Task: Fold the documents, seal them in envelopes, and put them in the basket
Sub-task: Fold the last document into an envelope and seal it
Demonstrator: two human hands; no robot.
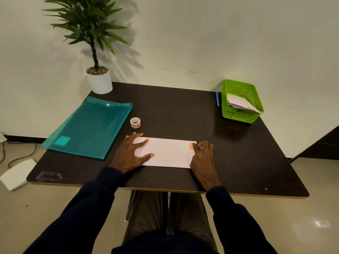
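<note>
A white envelope [168, 153] lies flat near the front of the dark table [183, 110], with a small orange stamp [191, 145] in its top right corner. My left hand [131, 153] rests spread on the envelope's left end, fingers straight. My right hand [203, 156] sits at the right end with curled fingers, its fingertips pressing at the stamp. A green plastic basket [238, 114] stands at the back right with several envelopes [240, 103] inside.
A teal plastic document folder [88, 129] lies at the left. A small roll of stamps [135, 122] stands beside it. A blue pen [217, 99] lies left of the basket. A potted plant [100, 80] occupies the back left corner.
</note>
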